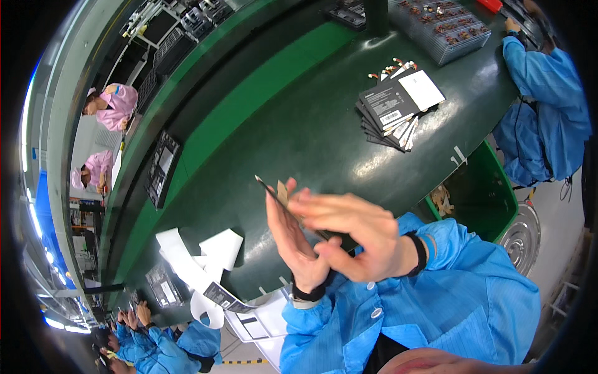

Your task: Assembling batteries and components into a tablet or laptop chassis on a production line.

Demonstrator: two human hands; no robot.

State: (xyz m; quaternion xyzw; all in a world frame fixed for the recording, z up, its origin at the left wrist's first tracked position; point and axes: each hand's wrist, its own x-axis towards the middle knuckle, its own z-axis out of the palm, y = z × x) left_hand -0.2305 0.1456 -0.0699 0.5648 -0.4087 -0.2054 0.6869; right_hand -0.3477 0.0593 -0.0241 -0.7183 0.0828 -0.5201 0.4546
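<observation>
A thin dark battery pack (269, 187), seen nearly edge-on and tilted up, rests in my left hand (295, 250). A small tan flap (282, 192) stands out beside its upper end. My right hand (361, 234) lies across from it, fingers stretched out and slightly blurred, against the near face of the pack. Most of that face is hidden between the two palms. Beyond my hands, to the right, is a fanned stack of black battery packs (391, 105) with white labels and short coloured wires with connectors.
White label strips (215, 254) curl over the table's near left edge. A clear tray of small wired parts (445, 31) stands at the far right. A green bin (479, 190) is beside the table. A co-worker in blue (542, 112) sits at right; black trays (163, 168) lie along the far belt.
</observation>
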